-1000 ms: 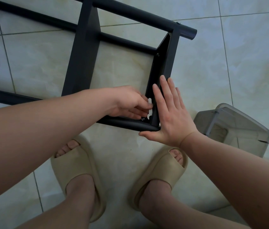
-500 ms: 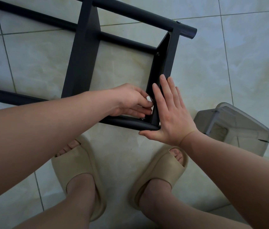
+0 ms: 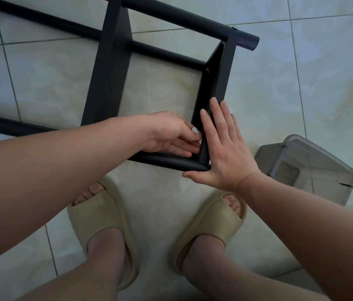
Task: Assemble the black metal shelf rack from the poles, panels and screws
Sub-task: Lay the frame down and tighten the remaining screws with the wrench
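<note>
Nearest the camera, two beige sandals (image 3: pixel 106 224) stand on the tiled floor (image 3: pixel 301 94), and just beyond the toes lies the rack (image 3: pixel 110 72), tipped on its side.

Its near pole (image 3: pixel 167 162) runs left to right across the view. The end panel (image 3: pixel 214 83) meets this pole at a corner, and its long axis runs away from the person, leaning a little to the right.

The left hand (image 3: pixel 171 135) reaches into the inside of that corner. Its grip is narrow, with fingers and thumb pinched round a small white tool (image 3: pixel 196 130) held against the panel's inner face. The fingers hide the screw there, so I cannot tell how far in it sits.

The right hand (image 3: pixel 225 155) lies flat on the panel's outer face. Its fingers are straight and point along the panel, its thumb is spread under the pole's end, and it holds nothing.

The coming move seems to turn on one relation. The joint sits just past the left fingertips, between the two hands, so the left hand is the one placed to turn the tool. The right hand looks set to brace the panel from the opposite side.

Farther along the same panel a far screw (image 3: pixel 207 70) shows in the inner face. Beyond it the far pole (image 3: pixel 182 16) crosses the top, roughly parallel to the near one.

A grey plastic box (image 3: pixel 314 170) sits on the floor to the right, well apart from the joint.
</note>
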Demonstrator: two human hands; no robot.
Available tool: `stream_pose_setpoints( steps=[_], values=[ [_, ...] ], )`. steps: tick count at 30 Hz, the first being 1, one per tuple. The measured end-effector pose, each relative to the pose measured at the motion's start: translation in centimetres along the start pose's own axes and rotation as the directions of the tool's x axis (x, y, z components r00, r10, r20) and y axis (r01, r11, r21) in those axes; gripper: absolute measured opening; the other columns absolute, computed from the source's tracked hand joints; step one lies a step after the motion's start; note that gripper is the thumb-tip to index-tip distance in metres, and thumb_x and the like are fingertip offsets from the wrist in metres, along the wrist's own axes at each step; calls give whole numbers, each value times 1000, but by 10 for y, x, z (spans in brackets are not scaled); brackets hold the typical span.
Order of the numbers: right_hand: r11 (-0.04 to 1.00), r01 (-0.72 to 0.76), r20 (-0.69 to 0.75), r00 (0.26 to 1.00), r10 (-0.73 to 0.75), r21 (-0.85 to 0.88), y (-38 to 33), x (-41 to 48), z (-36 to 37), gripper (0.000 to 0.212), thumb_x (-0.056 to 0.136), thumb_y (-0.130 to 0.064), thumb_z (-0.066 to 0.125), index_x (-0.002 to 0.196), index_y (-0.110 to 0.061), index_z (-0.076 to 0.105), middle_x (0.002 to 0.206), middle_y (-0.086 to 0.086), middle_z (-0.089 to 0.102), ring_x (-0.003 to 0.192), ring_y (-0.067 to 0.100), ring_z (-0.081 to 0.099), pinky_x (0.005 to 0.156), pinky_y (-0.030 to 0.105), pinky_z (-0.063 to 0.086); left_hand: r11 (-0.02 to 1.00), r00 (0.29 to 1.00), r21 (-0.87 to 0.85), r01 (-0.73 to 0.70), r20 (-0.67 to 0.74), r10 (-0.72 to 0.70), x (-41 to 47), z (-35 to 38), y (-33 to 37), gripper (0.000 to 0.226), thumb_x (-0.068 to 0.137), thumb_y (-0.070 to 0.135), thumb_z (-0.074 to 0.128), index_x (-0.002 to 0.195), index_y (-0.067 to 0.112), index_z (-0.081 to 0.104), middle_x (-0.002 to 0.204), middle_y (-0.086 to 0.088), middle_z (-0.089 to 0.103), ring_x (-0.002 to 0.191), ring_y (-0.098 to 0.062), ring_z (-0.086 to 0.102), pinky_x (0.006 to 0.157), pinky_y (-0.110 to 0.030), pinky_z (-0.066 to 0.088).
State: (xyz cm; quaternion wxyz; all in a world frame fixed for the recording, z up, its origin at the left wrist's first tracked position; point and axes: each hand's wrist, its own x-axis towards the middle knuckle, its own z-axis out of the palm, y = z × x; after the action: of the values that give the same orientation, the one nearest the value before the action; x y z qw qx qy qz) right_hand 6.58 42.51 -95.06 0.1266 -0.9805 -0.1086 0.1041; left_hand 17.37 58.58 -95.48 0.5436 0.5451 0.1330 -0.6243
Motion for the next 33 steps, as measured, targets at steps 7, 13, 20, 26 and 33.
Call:
stream_pose_setpoints(
  steps=[7, 13, 20, 26, 33],
  values=[
    [1000, 2, 4, 1000, -2, -12, 1, 0, 1, 123, 76, -84, 51, 159, 1, 17, 167, 23, 3, 155, 41, -2, 125, 58, 11, 993, 1000, 114, -12, -2, 12, 1, 2, -1, 14, 97, 14, 62, 110, 7, 62, 94, -11, 73, 91, -20, 72, 85, -33, 59],
    [1000, 2, -10, 1000, -2, -7, 0, 0, 2, 122, 76, -83, 51, 159, 1, 19, 167, 23, 4, 155, 41, -1, 125, 58, 12, 985, 1000, 168, -25, 16, 23, 1, 3, 1, 9, 100, 14, 58, 92, 11, 61, 94, -12, 72, 91, -21, 70, 81, -31, 56],
    [1000, -3, -4, 1000, 3, -14, 0, 1, 1, 122, 76, -84, 50, 159, 1, 19, 167, 23, 4, 155, 41, -1, 125, 58, 12, 978, 999, 201, -49, 5, 49, 2, 4, 1, 12, 100, 14, 56, 89, 13, 61, 79, -5, 70, 79, -15, 68, 80, -30, 56],
    [1000, -3, 4, 1000, 3, -19, 1, 1, 0, 123, 76, -84, 51, 159, 1, 18, 167, 23, 4, 155, 41, -1, 125, 58, 11, 969, 998, 240, -57, -7, 60, 0, 4, 0, 14, 100, 12, 56, 88, 14, 62, 78, -4, 71, 81, -15, 68, 77, -28, 56],
    [1000, -2, 5, 1000, 2, -17, 0, 1, 0, 122, 77, -83, 51, 158, 3, 20, 166, 25, 5, 155, 43, 1, 125, 58, 11, 945, 997, 319, -70, 2, 73, -4, 4, 3, 17, 101, 10, 53, 87, 16, 61, 81, -4, 70, 82, -14, 67, 86, -32, 55]
  ],
)
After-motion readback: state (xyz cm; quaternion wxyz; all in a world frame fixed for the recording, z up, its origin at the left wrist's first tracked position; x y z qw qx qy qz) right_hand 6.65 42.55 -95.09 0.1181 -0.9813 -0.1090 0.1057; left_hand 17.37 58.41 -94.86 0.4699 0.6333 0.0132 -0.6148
